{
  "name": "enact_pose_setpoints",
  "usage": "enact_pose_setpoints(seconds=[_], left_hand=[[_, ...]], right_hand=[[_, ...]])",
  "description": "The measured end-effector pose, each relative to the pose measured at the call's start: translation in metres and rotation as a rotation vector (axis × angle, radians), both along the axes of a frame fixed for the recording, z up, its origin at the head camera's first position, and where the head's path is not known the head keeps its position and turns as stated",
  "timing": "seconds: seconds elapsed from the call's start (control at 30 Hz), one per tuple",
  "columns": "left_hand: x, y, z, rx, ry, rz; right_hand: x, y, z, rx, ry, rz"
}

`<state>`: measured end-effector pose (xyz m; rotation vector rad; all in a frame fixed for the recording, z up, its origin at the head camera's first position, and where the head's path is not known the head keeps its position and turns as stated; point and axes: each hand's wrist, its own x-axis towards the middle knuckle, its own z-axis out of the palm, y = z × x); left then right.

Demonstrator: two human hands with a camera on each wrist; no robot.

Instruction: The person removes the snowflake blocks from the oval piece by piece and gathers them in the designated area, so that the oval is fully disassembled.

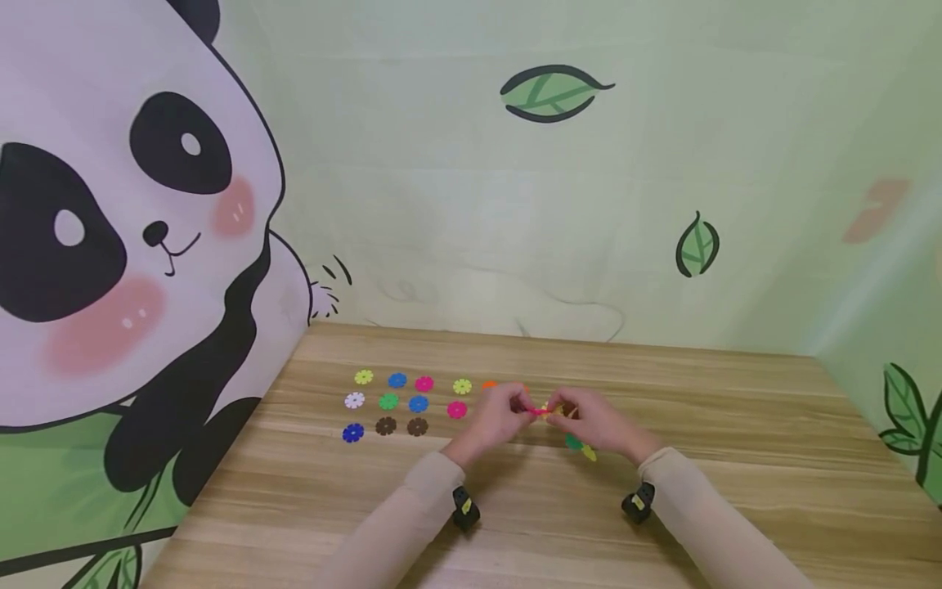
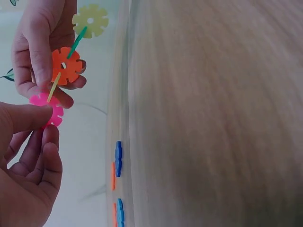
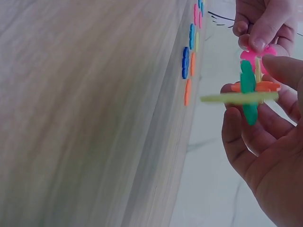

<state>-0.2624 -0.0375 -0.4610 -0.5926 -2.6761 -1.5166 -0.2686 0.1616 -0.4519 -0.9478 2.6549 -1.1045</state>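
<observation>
Both hands meet above the table, joined by a chain of slotted plastic snowflake discs. My left hand [image 1: 500,413] pinches the pink disc [image 2: 57,116] at one end between thumb and fingers. A yellow disc [image 2: 54,87], seen edge-on, links it to an orange disc [image 2: 72,68]. My right hand [image 1: 592,419] grips the chain around the orange disc, its fingers partly behind it. Beyond that, a green disc [image 3: 248,90] and a yellow-green disc [image 3: 222,98] stick out at the free end. Whether the pink and yellow slots are fully pushed together I cannot tell.
Loose discs lie in rows on the wooden table [image 1: 294,507], left of and behind the hands: a dark blue disc [image 1: 353,432], a brown disc [image 1: 386,425], a white disc [image 1: 355,400] and several others. A cloth backdrop [image 1: 441,204] with a panda print stands behind the table.
</observation>
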Motion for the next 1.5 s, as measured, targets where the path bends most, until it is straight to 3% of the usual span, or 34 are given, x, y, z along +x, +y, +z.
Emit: enact_pose_setpoints(seconds=[0.37,0.6,0.83,1.17,1.4,1.5], left_hand=[[-0.0006,-0.0055,-0.0004,-0.024,0.009,0.01],[-0.0012,-0.0038,0.003,-0.089,0.009,-0.055],[0.0008,-0.0027,0.0048,-0.079,-0.004,-0.042],[0.0032,-0.0001,0.0074,-0.141,0.062,-0.015],[0.0029,-0.0008,0.006,-0.18,0.164,-0.031],[0.0022,-0.002,0.0041,-0.17,0.17,-0.034]], right_hand=[[-0.0007,0.0038,-0.0034,-0.021,0.007,-0.007],[-0.0002,0.0013,-0.0023,-0.032,0.044,0.006],[-0.0004,0.0009,-0.0027,-0.038,0.062,0.023],[-0.0012,0.0002,-0.0026,-0.029,0.061,0.017],[-0.0015,0.0027,-0.0037,-0.026,0.079,0.003],[-0.0012,0.0028,-0.0028,-0.022,0.073,-0.002]])
